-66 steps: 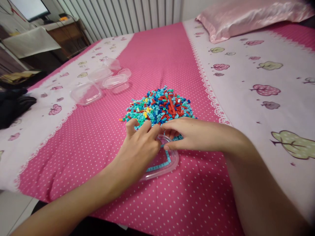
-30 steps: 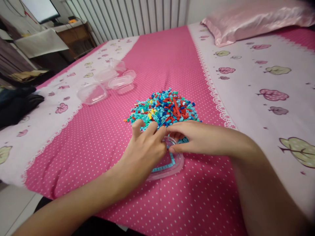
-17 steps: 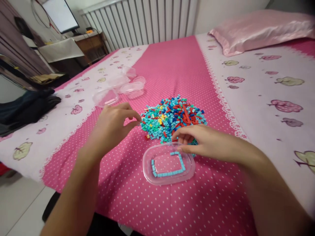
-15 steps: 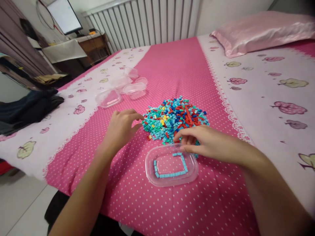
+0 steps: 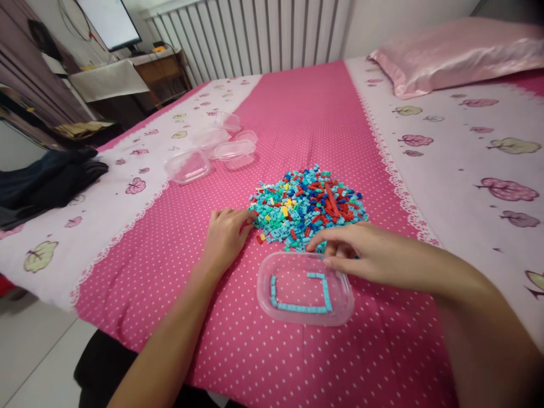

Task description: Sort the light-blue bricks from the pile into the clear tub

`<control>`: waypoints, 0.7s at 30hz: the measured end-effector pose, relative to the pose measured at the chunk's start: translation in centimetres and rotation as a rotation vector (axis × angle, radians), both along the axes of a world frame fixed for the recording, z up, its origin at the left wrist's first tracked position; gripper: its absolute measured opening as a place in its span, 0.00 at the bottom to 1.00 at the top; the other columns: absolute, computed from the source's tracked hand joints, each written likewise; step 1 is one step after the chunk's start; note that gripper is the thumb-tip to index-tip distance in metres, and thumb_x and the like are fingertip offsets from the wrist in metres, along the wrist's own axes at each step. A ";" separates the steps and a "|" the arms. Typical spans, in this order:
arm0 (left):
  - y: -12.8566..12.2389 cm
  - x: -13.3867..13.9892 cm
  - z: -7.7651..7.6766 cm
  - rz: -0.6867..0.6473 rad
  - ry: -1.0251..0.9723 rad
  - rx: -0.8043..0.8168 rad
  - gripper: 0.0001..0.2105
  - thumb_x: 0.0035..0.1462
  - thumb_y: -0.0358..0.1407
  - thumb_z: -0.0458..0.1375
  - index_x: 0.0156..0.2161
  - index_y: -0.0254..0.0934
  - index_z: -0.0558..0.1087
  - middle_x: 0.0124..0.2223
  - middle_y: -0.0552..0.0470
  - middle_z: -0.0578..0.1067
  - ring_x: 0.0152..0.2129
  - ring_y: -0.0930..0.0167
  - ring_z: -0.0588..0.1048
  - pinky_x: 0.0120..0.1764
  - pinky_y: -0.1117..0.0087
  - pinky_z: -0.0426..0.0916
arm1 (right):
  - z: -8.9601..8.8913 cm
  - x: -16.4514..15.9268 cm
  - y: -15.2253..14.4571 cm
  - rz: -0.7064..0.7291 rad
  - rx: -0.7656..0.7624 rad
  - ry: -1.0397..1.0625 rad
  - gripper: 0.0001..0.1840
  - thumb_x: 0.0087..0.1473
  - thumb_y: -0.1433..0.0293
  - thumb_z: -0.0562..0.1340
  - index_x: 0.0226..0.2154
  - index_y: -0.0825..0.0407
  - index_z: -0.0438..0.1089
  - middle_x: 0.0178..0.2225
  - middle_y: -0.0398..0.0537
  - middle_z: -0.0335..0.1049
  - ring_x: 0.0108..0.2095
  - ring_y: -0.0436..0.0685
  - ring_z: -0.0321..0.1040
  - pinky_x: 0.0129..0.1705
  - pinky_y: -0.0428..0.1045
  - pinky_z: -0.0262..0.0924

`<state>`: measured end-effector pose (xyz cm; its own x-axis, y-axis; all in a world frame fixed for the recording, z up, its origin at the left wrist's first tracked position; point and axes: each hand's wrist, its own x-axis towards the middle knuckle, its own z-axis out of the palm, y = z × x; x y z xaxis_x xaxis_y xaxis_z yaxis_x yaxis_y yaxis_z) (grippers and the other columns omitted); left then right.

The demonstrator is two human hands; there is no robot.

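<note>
My left hand reaches the left edge of a heap of small building bricks. Its fingers are curved, with a narrow gap between thumb and index finger, and the tips touch the outer bricks. Over the far right rim of a clear plastic container hovers or rests my right hand. Its thumb and index finger are apart, and no brick shows between them. Inside the container, light blue bricks form a line along several sides, with a gap at the far left.
Several more clear containers lie farther back on the left of the pink dotted bedspread. Dark folded clothes sit at the left edge. A pink pillow lies at the far right, and a radiator stands behind the bed.
My left hand has moved closer to me along the heap, and its thumb and index finger have drawn nearer each other. My right hand keeps its place by the container rim. The view has shifted slightly.
</note>
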<state>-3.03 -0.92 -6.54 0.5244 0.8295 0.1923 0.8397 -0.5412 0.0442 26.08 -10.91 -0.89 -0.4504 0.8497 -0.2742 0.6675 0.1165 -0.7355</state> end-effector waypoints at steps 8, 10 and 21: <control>0.2 0.1 -0.5 0.036 -0.052 -0.024 0.19 0.68 0.43 0.61 0.58 0.36 0.72 0.57 0.44 0.74 0.50 0.63 0.77 0.51 0.54 0.76 | -0.1 0.1 -0.1 0.004 -0.002 0.020 0.15 0.66 0.62 0.58 0.49 0.48 0.75 0.36 0.45 0.78 0.36 0.56 0.73 0.37 0.51 0.61; 0.3 0.1 -0.6 0.050 -0.067 -0.032 0.18 0.68 0.43 0.61 0.58 0.36 0.72 0.57 0.44 0.74 0.50 0.63 0.77 0.51 0.54 0.76 | -0.3 0.1 0.0 0.005 0.007 0.027 0.14 0.66 0.62 0.59 0.49 0.48 0.75 0.36 0.44 0.78 0.36 0.56 0.73 0.37 0.50 0.60; -0.2 -0.4 0.9 0.102 -0.260 0.070 0.17 0.68 0.43 0.60 0.56 0.35 0.72 0.55 0.45 0.76 0.47 0.65 0.77 0.49 0.56 0.77 | 0.4 0.0 0.1 0.015 0.000 0.015 0.11 0.65 0.63 0.62 0.46 0.48 0.76 0.32 0.41 0.75 0.33 0.52 0.70 0.34 0.48 0.58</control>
